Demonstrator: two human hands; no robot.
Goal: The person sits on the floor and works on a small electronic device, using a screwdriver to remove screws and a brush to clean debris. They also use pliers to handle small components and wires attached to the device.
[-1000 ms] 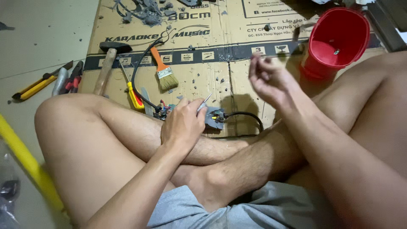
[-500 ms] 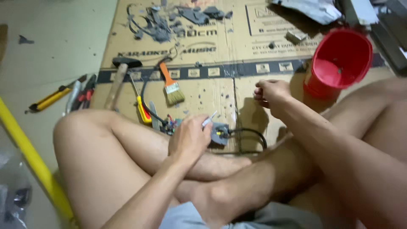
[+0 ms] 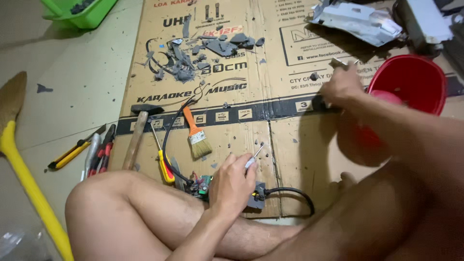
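Your left hand (image 3: 232, 186) is closed around a small thin metal tool (image 3: 254, 155), maybe a little screwdriver; its tip pokes up out of your grip. Right under that grip lies the little green circuit board (image 3: 203, 184) with a black cable (image 3: 290, 193) running off to the right. The board looks light and easy to break, so hold it by its edges. The cable is bendy and may tug it.

Your right hand (image 3: 340, 87) is far from there, pinching a small metal bit (image 3: 338, 62) near the red bucket (image 3: 411, 79). I cannot tell what the bit is.

Left of your left grip lie a yellow-handled screwdriver (image 3: 164, 166), a brush (image 3: 195, 135) and a hammer (image 3: 137, 135) on the cardboard (image 3: 270, 130). Your knee (image 3: 92, 203) crowds the board.
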